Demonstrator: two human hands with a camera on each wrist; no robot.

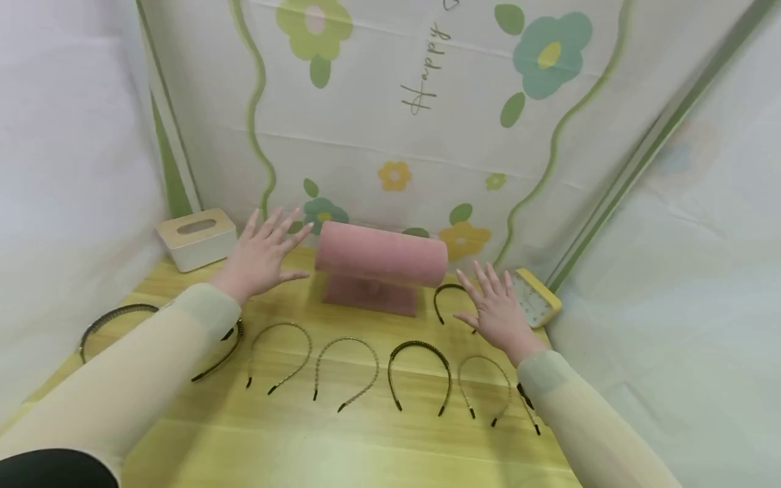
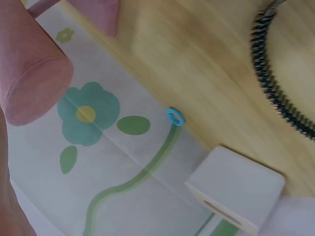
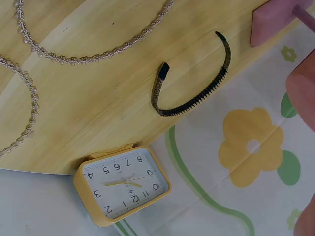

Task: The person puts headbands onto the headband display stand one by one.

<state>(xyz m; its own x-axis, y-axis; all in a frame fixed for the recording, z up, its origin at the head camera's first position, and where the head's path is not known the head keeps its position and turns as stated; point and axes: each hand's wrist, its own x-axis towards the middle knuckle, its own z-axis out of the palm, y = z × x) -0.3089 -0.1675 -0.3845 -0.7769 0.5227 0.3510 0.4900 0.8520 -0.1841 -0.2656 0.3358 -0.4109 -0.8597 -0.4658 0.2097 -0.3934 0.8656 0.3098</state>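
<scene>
My left hand (image 1: 259, 257) is held out over the table with its fingers spread, left of a pink padded roll stand (image 1: 381, 254). It holds nothing. On the roll's other side, my right hand (image 1: 497, 315) also spreads its fingers, with nothing in its grip. A dark headband (image 3: 189, 106) lies close by that hand and is partly hidden by it in the head view. Several headbands run in a row nearer me, among them a dark braided one (image 1: 419, 343) and a pale beaded one (image 1: 350, 338). My left sleeve covers part of a black headband (image 1: 118, 310).
A white tissue box (image 1: 204, 254) with a wooden lid stands at the back left. Behind my right hand is a yellow alarm clock (image 3: 130, 184). A flower-print curtain (image 1: 366, 135) hangs along the table's back edge, with white fabric on both sides.
</scene>
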